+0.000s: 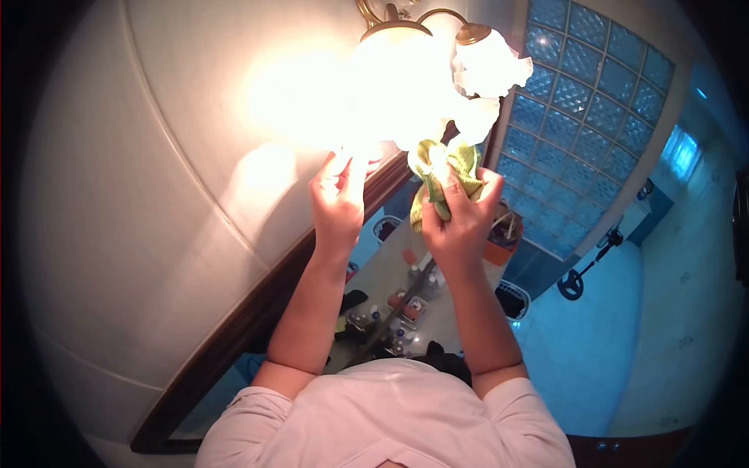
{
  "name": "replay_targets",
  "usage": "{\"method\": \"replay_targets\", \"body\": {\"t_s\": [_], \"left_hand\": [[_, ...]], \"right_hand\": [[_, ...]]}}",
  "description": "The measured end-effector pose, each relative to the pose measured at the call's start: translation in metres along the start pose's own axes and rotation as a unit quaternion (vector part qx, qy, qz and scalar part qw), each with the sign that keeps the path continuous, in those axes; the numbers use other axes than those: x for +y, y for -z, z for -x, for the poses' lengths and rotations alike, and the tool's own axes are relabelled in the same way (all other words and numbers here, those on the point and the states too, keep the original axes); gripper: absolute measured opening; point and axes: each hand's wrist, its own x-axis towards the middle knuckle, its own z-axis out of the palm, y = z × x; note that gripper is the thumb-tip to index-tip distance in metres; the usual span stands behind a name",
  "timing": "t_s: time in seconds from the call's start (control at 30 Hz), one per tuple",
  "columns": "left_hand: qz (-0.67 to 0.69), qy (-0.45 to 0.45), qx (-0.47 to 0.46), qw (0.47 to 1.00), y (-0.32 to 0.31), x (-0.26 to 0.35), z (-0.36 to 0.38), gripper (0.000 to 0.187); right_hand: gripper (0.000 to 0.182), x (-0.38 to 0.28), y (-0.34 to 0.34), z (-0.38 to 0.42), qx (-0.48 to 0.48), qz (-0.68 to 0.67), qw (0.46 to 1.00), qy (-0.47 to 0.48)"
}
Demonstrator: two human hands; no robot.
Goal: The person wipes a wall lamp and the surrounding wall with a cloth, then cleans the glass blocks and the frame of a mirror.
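A lit wall lamp with glass shades (491, 66) and brass-coloured fittings (396, 30) hangs at the top centre, its nearest shade washed out by glare. My right hand (462, 207) grips a crumpled yellow-green cloth (425, 168) just below the shades. Raised beneath the bright shade, my left hand (339, 191) has its fingers bent close together, with the tips lost in the glare. Whether those fingertips touch the shade or hold anything cannot be made out.
A dark wood-framed mirror (257, 320) slants behind my arms. Below stands a counter (390, 269) with several bottles and small items. An orange basket (502, 243), a glass-block window (573, 93) and a black wheeled object (571, 285) are to the right.
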Motion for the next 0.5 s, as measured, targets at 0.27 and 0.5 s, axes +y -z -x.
{"method": "replay_targets", "body": {"t_s": [0.27,0.5], "left_hand": [[0.017,-0.01,0.016,1.0,-0.002,-0.001,0.002,0.015],[0.012,-0.022,0.016,1.0,-0.002,-0.004,0.001,0.015]], "right_hand": [[0.05,-0.004,-0.003,-0.005,-0.042,0.062,0.997,-0.035],[0.044,-0.005,-0.009,-0.016,-0.035,0.059,0.997,-0.021]]}}
